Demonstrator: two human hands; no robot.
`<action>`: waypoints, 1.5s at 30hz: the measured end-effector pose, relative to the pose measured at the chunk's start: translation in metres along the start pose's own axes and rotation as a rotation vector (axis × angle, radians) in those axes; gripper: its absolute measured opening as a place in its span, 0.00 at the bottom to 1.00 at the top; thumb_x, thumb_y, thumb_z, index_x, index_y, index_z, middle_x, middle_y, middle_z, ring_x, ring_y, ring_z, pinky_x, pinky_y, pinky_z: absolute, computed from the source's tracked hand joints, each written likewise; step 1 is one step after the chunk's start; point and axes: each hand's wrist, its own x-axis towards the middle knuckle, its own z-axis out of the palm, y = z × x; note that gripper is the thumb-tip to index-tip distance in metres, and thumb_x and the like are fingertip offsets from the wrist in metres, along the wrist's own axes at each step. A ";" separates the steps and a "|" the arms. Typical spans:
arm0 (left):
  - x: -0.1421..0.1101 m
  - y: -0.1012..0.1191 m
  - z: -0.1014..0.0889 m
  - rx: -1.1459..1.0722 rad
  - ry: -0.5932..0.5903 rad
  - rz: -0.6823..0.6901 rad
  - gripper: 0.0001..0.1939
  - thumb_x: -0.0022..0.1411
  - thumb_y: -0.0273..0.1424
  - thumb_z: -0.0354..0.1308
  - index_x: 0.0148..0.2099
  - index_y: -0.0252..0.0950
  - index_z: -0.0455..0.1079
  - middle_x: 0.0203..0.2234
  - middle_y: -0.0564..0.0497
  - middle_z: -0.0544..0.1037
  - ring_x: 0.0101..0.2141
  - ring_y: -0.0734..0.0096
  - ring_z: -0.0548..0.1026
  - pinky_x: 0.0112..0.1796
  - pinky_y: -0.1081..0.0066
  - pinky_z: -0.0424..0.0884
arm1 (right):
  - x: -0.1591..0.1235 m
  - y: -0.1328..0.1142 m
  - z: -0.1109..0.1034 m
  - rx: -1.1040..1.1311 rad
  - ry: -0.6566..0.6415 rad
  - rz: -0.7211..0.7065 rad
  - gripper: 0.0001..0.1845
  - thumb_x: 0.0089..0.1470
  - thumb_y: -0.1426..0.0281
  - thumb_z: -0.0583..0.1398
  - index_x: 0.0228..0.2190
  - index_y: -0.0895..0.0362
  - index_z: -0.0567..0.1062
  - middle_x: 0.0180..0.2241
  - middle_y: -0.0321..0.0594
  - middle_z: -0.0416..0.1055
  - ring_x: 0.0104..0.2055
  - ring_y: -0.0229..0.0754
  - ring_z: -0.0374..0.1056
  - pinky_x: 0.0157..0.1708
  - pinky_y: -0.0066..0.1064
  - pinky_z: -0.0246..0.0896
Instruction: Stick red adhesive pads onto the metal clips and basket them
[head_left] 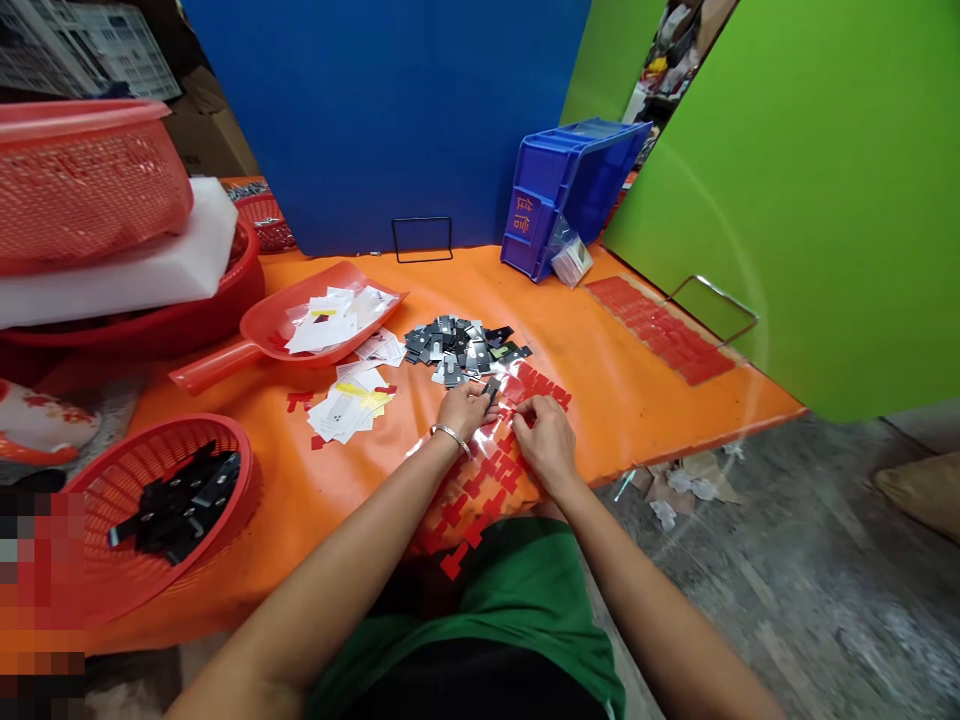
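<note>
A clear film sheet [480, 480] carrying several red stickers lies over the near edge of the orange table [615, 400]. My left hand [465, 408], with a metal bangle on the wrist, rests on the sheet with its fingers pinched on a small dark piece [491, 386]. My right hand [544, 432] is beside it, fingertips pinched at a red sticker on the film. Just beyond both hands sits a pile of small black and grey parts [461, 350].
A red scoop [262, 345] holds white paper slips, with more slips [349, 400] beside it. A red basket [120, 500] of black parts sits near left. Red baskets with white foam [112, 270] stand far left. A blue bin [562, 190] is at the back, a red sticker strip [660, 330] to the right.
</note>
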 end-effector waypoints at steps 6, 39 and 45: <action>0.000 0.003 0.002 0.000 0.007 -0.012 0.08 0.55 0.19 0.58 0.27 0.30 0.63 0.21 0.51 0.75 0.21 0.79 0.75 0.29 0.77 0.74 | -0.003 0.008 -0.007 0.580 0.040 0.096 0.06 0.48 0.66 0.58 0.27 0.56 0.67 0.26 0.35 0.66 0.28 0.37 0.61 0.30 0.29 0.59; -0.099 -0.029 -0.066 -0.129 -0.166 -0.138 0.08 0.51 0.18 0.59 0.37 0.29 0.73 0.29 0.46 0.79 0.26 0.75 0.78 0.31 0.77 0.75 | -0.070 -0.035 0.013 0.760 -0.252 0.107 0.09 0.48 0.66 0.62 0.30 0.55 0.67 0.23 0.31 0.63 0.21 0.34 0.59 0.21 0.26 0.60; -0.100 -0.027 -0.065 -0.130 -0.158 -0.148 0.08 0.51 0.18 0.60 0.36 0.29 0.73 0.28 0.46 0.79 0.25 0.75 0.78 0.30 0.78 0.75 | -0.070 -0.034 0.015 0.760 -0.256 0.099 0.08 0.49 0.66 0.61 0.30 0.55 0.67 0.22 0.30 0.62 0.21 0.33 0.58 0.20 0.25 0.59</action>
